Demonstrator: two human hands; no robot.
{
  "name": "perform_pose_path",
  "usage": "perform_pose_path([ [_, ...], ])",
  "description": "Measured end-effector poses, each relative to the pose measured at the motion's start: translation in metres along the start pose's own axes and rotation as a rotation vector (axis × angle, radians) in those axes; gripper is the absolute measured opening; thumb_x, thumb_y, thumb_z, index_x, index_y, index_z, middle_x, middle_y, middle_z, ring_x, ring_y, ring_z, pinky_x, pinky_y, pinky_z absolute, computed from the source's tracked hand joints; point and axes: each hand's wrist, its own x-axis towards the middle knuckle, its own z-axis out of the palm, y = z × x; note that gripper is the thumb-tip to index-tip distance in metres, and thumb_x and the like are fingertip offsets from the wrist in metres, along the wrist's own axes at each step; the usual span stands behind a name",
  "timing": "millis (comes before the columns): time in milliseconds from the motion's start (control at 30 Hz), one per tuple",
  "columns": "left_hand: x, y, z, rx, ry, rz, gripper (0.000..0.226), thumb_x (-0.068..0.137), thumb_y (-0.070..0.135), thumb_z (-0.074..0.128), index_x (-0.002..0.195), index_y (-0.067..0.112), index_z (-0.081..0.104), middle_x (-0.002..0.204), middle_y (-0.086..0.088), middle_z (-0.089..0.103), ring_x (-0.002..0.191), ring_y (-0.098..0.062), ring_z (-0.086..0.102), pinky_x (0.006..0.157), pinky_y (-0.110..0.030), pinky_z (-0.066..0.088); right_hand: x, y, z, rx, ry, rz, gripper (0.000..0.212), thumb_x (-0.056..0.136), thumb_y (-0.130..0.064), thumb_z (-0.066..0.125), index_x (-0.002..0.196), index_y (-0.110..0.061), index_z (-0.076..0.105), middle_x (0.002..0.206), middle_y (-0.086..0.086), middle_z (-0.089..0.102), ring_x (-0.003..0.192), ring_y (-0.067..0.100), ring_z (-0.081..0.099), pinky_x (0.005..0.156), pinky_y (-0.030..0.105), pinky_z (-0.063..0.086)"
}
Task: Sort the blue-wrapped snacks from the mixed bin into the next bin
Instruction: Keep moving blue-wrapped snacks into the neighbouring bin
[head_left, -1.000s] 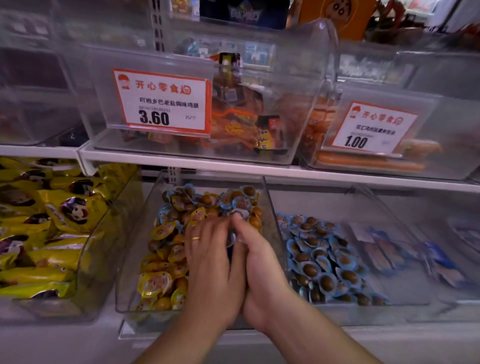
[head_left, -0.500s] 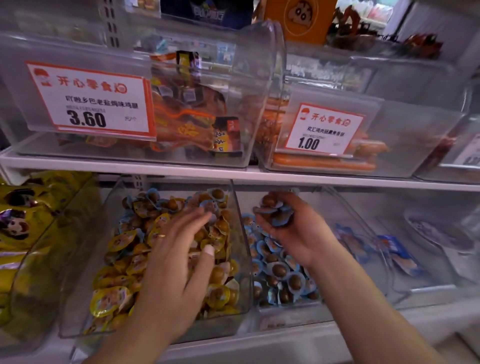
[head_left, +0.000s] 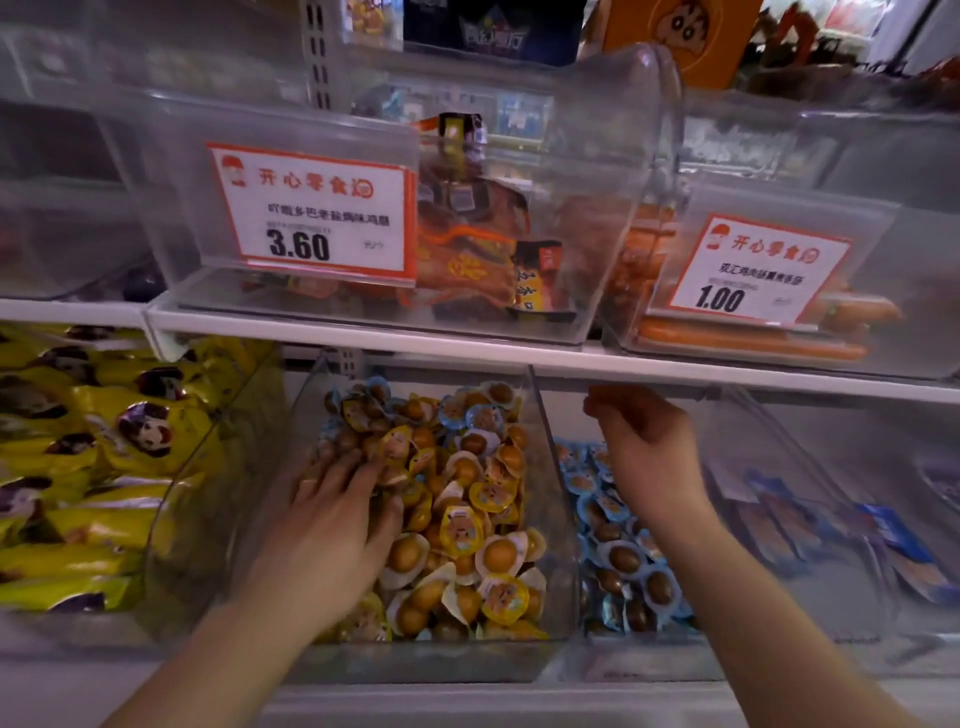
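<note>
Hands differ from half a second back: the left hand (head_left: 332, 525) has settled flat into the mixed bin (head_left: 563, 571), fingers (head_left: 358, 467) spread and pressing on the yellow-wrapped snacks (head_left: 462, 530), where it was hovering before. The right hand (head_left: 644, 447) no longer carries the blue packets it held; it hangs over the next bin (head_left: 737, 660) with fingers loosely curled and gripping nothing.

Just below and nearer than the right fingers lie the blue-wrapped snacks (head_left: 628, 561), small round packets with blue rims, each showing a dark brown egg-like piece. A few more blue-rimmed ones (head_left: 457, 410) remain beyond the left fingers, at the far end of the mixed bin.

Left of the left hand, a clear bin holds yellow bags (head_left: 93, 467). Both bins sit on a white shelf (head_left: 467, 701). Above the fingers runs another white shelf (head_left: 467, 353), with clear bins bearing price tags reading 3.60 (head_left: 311, 213) and 1.00 (head_left: 758, 270).
</note>
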Motion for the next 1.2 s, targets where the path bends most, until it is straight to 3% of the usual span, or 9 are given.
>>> perform_pose_path([
  [100, -0.005, 0.000, 0.001, 0.012, -0.024, 0.012, 0.080, 0.086, 0.066, 0.006, 0.152, 0.029, 0.033, 0.159, 0.003, 0.033, 0.142, -0.021, 0.038, 0.114, -0.035, 0.029, -0.019, -0.030, 0.044, -0.073, -0.281, -0.181, 0.032, 0.085, -0.034, 0.050, 0.109, -0.030, 0.070, 0.104, -0.016, 0.071, 0.095, -0.008, 0.064, 0.077, 0.005, 0.045],
  [267, -0.016, -0.004, -0.005, 0.038, 0.021, 0.033, 0.055, 0.092, 0.059, 0.028, 0.138, 0.036, 0.047, 0.151, 0.007, 0.040, 0.125, -0.019, 0.050, 0.105, -0.032, 0.036, 0.021, -0.024, 0.124, -0.684, -0.614, -0.167, 0.066, 0.088, -0.048, 0.050, 0.147, -0.021, 0.042, 0.150, 0.012, 0.046, 0.138, 0.034, 0.040, 0.111, 0.040, 0.038],
  [467, -0.027, -0.010, -0.010, -0.220, 0.060, 0.082, 0.054, 0.087, 0.055, 0.031, 0.138, 0.038, 0.041, 0.148, 0.010, 0.032, 0.128, -0.015, 0.044, 0.104, -0.030, 0.033, 0.047, 0.011, 0.162, -1.166, -0.668, -0.213, 0.062, 0.076, -0.048, 0.041, 0.133, -0.025, 0.053, 0.134, 0.019, 0.053, 0.129, 0.039, 0.042, 0.107, 0.053, 0.035],
  [700, -0.025, -0.009, -0.023, -0.689, 0.207, 0.052, 0.033, 0.095, 0.040, 0.050, 0.128, 0.038, 0.055, 0.131, 0.029, 0.040, 0.120, 0.005, 0.042, 0.102, -0.016, 0.034, 0.021, -0.012, 0.145, -0.327, -0.484, -0.128, 0.019, 0.093, -0.024, 0.067, 0.110, -0.022, 0.074, 0.103, -0.001, 0.072, 0.096, 0.014, 0.066, 0.079, 0.026, 0.047],
  [900, -0.023, 0.006, -0.044, -1.548, 0.174, -0.383, 0.015, 0.099, 0.023, 0.054, 0.104, 0.029, 0.067, 0.101, 0.000, 0.072, 0.079, -0.011, 0.070, 0.061, -0.029, 0.056, -0.012, -0.058, 0.131, 0.697, -0.587, 0.485, 0.014, 0.096, -0.003, 0.057, 0.106, 0.000, 0.066, 0.105, 0.022, 0.071, 0.103, 0.037, 0.071, 0.090, 0.042, 0.058],
  [1000, -0.020, 0.009, -0.048, -2.023, -0.067, -0.588, 0.030, 0.101, 0.039, 0.052, 0.110, 0.016, 0.068, 0.098, -0.019, 0.074, 0.075, -0.028, 0.073, 0.057, -0.035, 0.058, -0.031, -0.079, 0.126, 0.537, -0.679, 0.321, 0.024, 0.096, -0.009, 0.056, 0.116, -0.011, 0.069, 0.117, 0.011, 0.072, 0.114, 0.027, 0.067, 0.099, 0.040, 0.053],
  [1067, -0.019, 0.006, -0.045, -2.190, -0.196, -0.587, 0.040, 0.100, 0.047, 0.050, 0.116, 0.015, 0.069, 0.102, -0.020, 0.074, 0.085, -0.030, 0.075, 0.066, -0.040, 0.060, -0.050, -0.088, 0.123, 0.247, -0.823, 0.154, 0.036, 0.085, -0.021, 0.060, 0.118, -0.027, 0.071, 0.113, -0.009, 0.074, 0.108, 0.005, 0.067, 0.090, 0.021, 0.053],
  [1133, -0.016, 0.003, -0.041, -2.198, -0.228, -0.604, 0.039, 0.101, 0.041, 0.051, 0.120, 0.012, 0.068, 0.103, -0.015, 0.075, 0.085, -0.025, 0.074, 0.062, -0.036, 0.059, -0.058, -0.089, 0.117, 0.204, -0.887, 0.131, 0.047, 0.073, -0.022, 0.055, 0.117, -0.027, 0.071, 0.110, -0.018, 0.074, 0.101, -0.005, 0.066, 0.080, 0.010, 0.050],
  [1200, -0.012, 0.003, -0.037, -2.092, -0.201, -0.673, 0.031, 0.098, 0.029, 0.057, 0.117, 0.007, 0.069, 0.089, -0.013, 0.073, 0.067, -0.021, 0.069, 0.050, -0.027, 0.052, -0.052, -0.086, 0.109, 0.249, -0.747, 0.155, 0.043, 0.079, -0.014, 0.052, 0.116, -0.022, 0.072, 0.111, -0.010, 0.075, 0.106, 0.003, 0.067, 0.088, 0.018, 0.051],
])
